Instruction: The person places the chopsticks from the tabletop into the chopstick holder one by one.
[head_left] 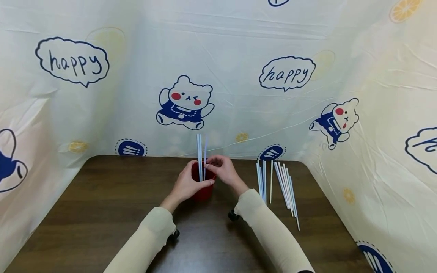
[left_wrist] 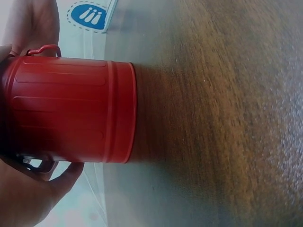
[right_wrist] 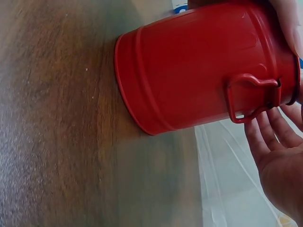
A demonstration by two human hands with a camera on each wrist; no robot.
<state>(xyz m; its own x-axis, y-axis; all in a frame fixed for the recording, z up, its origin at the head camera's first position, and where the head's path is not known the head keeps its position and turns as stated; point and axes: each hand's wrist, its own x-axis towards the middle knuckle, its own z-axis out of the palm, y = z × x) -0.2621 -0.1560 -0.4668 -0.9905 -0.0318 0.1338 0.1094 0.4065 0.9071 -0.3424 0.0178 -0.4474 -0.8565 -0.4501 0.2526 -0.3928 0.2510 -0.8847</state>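
At the far left of the head view, a speech bubble reading "happy" [head_left: 72, 62] is seen on the pale printed cloth [head_left: 235, 41], with a winking bear [head_left: 186, 102] printed further along. Below it, a brown table [head_left: 102, 212] is crossed by a cream left sleeve [head_left: 146, 235]. At centre, a red bucket [head_left: 203, 195] is set upright on the table and is clasped on its left side by the left hand [head_left: 187, 185], its thumb laid along the near rim. Pale blue sticks [head_left: 199, 155] and a thinner lilac stick [head_left: 205, 146] are stood in the bucket. The right hand [head_left: 225, 170] is held at the right rim, fingers bent beside the lilac stick; whether that stick is pinched cannot be told. Right of the right sleeve [head_left: 273, 231], bluish sticks [head_left: 261, 182], one cream stick [head_left: 271, 182] and a slanted row of pale sticks [head_left: 286, 189] are laid on the table.
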